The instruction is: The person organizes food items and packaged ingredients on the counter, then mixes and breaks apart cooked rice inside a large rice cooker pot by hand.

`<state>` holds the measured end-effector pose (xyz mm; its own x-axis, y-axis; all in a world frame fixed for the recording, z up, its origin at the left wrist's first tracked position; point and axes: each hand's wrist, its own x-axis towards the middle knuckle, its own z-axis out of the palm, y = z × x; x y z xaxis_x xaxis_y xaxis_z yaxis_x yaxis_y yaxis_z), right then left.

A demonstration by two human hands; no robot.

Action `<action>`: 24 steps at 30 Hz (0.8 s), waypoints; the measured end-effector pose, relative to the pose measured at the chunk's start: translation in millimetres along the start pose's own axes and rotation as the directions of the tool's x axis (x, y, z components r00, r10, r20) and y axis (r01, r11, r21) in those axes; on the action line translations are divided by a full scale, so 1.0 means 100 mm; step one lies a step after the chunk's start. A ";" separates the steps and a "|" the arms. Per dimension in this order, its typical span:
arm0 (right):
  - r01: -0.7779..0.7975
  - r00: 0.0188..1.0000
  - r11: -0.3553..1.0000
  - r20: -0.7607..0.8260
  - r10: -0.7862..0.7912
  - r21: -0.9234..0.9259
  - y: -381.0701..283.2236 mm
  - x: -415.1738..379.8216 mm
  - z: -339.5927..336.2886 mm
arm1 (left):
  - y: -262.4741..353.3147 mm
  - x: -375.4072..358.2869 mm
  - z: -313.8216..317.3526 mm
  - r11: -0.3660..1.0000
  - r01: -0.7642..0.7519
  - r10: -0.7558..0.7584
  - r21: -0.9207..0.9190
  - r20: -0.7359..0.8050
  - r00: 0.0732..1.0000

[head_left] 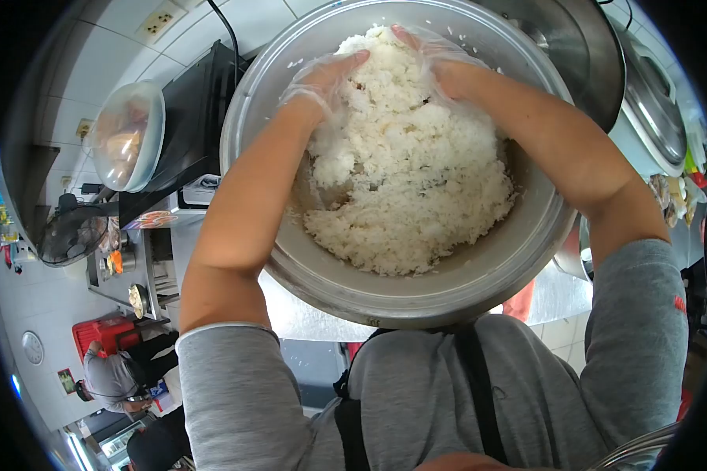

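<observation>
A mound of cooked white rice (pixel 412 173) fills much of a large round metal basin (pixel 330 302). My left hand (pixel 330 78), in a clear plastic glove, grips the far left side of the mound, its thumb lying against the grains. On the far right side, my right hand (pixel 441 64) wears a similar glove and holds the rice from the opposite flank. Most fingers of both hands are hidden behind or within the rice. A few dark bits show among the grains, and loose grains stick to the basin's inner wall.
The basin stands on a metal table (pixel 562 294). To the left are a covered clear bowl (pixel 130 141) and a black appliance (pixel 192 110). A large metal lid (pixel 577 55) and a lidded pot (pixel 656 102) are at right. Another person (pixel 122 377) stands farther off at left.
</observation>
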<state>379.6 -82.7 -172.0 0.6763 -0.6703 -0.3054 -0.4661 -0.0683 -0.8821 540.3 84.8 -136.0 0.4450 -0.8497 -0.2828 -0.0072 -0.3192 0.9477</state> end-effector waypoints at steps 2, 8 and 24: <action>0.170 0.983 0.941 0.123 -0.140 -0.291 0.10 0.21 -0.03 | 0.03 0.04 0.06 0.984 0.172 -0.176 -0.042 -0.104 0.979; -0.065 0.965 0.995 0.261 0.042 0.081 -0.52 -0.45 -0.01 | 0.15 -0.18 0.23 0.987 -0.004 0.027 -0.160 0.141 0.990; 0.354 0.692 0.863 0.520 -0.500 0.359 -0.60 -0.36 -0.04 | 0.37 -0.16 0.28 0.540 -0.787 0.742 0.298 0.274 0.612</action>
<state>381.0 -56.9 -106.3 0.9980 -0.0454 0.0434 0.0420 -0.0314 -0.9986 508.0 75.3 -100.2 0.0212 -0.8720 0.4890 -0.6210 0.3718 0.6900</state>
